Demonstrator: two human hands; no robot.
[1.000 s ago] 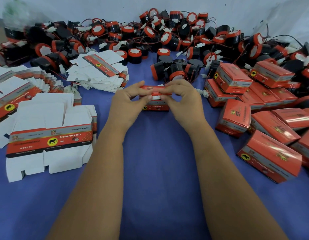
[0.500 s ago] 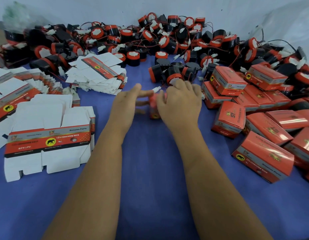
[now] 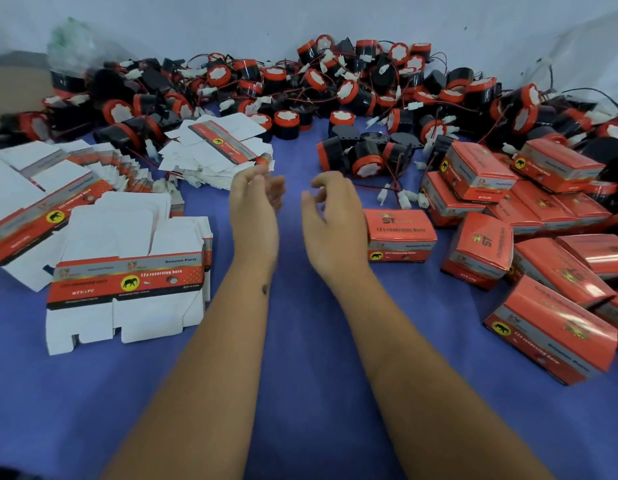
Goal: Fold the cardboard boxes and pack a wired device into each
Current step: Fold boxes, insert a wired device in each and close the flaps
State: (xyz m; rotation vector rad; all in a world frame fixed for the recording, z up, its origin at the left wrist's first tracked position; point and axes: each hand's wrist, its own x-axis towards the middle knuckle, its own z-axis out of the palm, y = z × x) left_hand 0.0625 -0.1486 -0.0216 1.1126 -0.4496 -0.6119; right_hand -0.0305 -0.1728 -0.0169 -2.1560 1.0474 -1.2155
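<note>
Both hands, left (image 3: 257, 199) and right (image 3: 330, 216), hung loosely curled in an empty grip; the closed box (image 3: 399, 235) sat on the tabletop (image 3: 300, 375) just beside the right.

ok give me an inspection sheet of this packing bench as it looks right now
surface: blue cloth, bare in the middle.
job's things: flat box blanks stacked at left; closed red box beside the right hand; heap of closed boxes at right; black and red wired devices piled along the back.
clutter: clear plastic bag at back left.
grips: left hand and right hand both empty, fingers loosely curled, above the cloth.
cables: thin red and black leads with white plugs tangled through the devices.
surroundings: pale wall behind.
</note>
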